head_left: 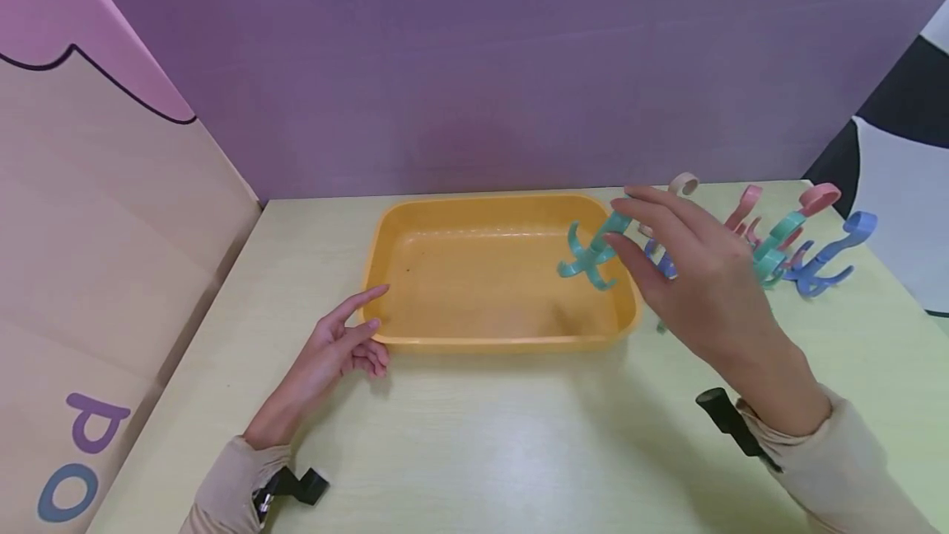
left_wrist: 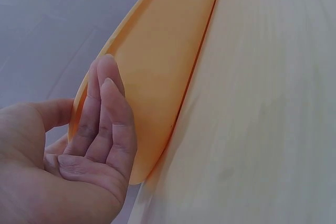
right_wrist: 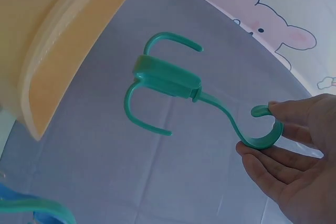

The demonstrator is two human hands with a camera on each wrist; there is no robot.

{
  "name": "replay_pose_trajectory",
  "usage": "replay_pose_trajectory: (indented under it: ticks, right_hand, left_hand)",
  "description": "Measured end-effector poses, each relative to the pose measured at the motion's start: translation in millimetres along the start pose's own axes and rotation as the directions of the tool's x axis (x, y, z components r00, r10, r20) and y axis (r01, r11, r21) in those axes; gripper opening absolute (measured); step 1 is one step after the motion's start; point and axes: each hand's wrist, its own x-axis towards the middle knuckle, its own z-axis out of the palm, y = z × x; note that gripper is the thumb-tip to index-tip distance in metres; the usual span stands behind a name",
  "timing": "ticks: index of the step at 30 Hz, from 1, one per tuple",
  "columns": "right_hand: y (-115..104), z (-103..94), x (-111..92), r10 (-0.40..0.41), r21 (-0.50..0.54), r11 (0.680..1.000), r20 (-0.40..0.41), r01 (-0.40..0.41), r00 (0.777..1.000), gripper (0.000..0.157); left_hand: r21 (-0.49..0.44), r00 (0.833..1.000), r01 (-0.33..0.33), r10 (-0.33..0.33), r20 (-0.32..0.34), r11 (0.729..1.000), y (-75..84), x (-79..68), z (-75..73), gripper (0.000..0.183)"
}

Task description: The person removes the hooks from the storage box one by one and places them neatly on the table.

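My right hand (head_left: 700, 278) pinches a teal plastic hanging hook (head_left: 593, 252) by its curved end. The hook's several prongs hang over the right part of an orange-yellow tray (head_left: 489, 344). In the right wrist view, thumb and fingertips hold the curl, and the hook's body (right_wrist: 168, 77) points away from the hand. My left hand (head_left: 337, 344) is at the tray's front left corner, with two digits reaching over the rim and the other fingers loosely bent outside the front wall. The left wrist view shows its relaxed fingers (left_wrist: 105, 119) beside the tray's outer wall.
Several more hanging hooks stand in a cluster right of the tray, among them a blue one (head_left: 826, 258), a pink one (head_left: 819, 198) and a beige one (head_left: 684, 184). My right hand partly hides this cluster. A purple wall (head_left: 519, 72) rises behind the pale table (head_left: 474, 435).
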Motion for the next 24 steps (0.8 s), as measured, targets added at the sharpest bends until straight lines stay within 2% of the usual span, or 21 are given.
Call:
replay_pose_trajectory:
  ticks: [8, 13, 19, 24]
  right_hand:
    - [6, -14.2, -1, 0.024, -0.017, 1.0, -0.032, -0.025, 0.999, 0.058]
    - [12, -26.7, -1, 0.04, -0.092, 0.995, -0.064, -0.046, 0.997, 0.058]
    - [25, -47.0, -4, 0.139, -0.143, 0.978, -0.088, -0.15, 0.986, 0.051]
    - [32, -60.7, -7, 0.202, -0.172, 0.961, -0.103, -0.218, 0.974, 0.036]
  left_hand:
    - [0.008, 1.0, -0.002, 0.002, 0.002, 1.0, 0.3, -0.7, -1.8, 0.054]
    - [0.009, 1.0, -0.005, 0.005, -0.002, 1.0, 0.1, -1.1, -2.4, 0.054]
    - [0.012, 1.0, -0.005, 0.006, -0.006, 1.0, 0.4, -0.3, -1.2, 0.054]
    - [0.016, 1.0, -0.005, 0.005, -0.008, 1.0, 0.7, -0.2, -1.1, 0.054]
